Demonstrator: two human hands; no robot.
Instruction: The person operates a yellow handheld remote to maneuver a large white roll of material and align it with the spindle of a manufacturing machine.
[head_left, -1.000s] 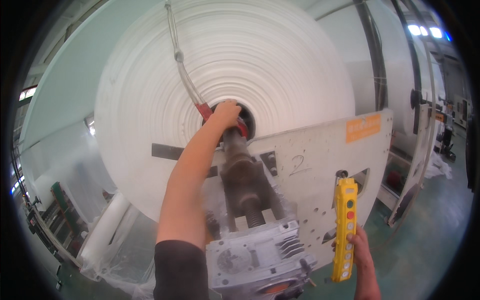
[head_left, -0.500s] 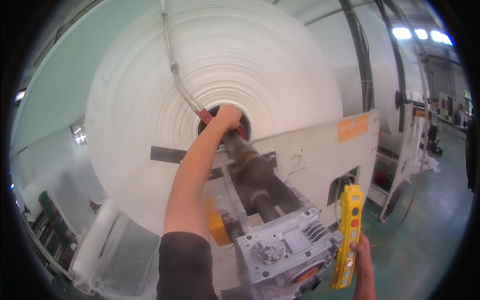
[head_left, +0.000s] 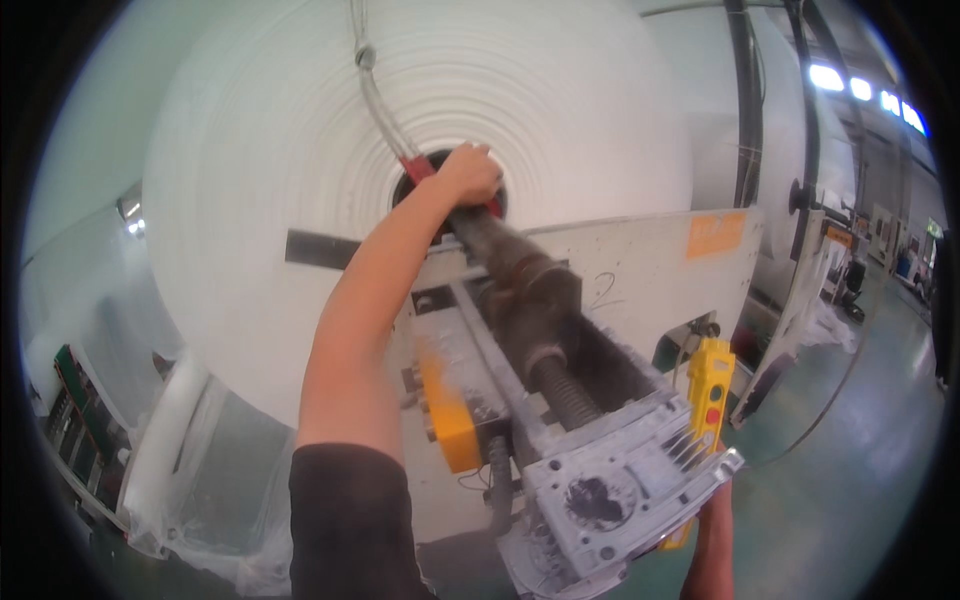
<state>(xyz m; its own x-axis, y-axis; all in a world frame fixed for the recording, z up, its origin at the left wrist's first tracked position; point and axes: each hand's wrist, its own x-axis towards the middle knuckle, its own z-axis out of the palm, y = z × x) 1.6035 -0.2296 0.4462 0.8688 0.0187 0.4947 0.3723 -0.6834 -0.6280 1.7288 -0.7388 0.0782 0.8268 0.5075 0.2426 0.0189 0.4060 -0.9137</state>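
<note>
My left hand reaches forward to the dark core of a huge white roll. Its fingers are curled over the red end of a lifting sling, which shows on both sides of the hand, above a dark metal shaft. The sling's pale straps run up across the roll's face. Low on the right, my right hand is closed around a yellow pendant control with a column of buttons. A grey metal gearbox housing hides its fingers and the pendant's middle.
A white machine side panel with an orange label stands beyond the shaft. An open metal frame holds a threaded rod, with a yellow box on its left. Plastic film hangs at lower left. Green floor stretches along the right.
The view has shifted, and the gearbox now sits further right and covers more of the pendant and right hand. My left hand stays at the roll's core by the sling.
</note>
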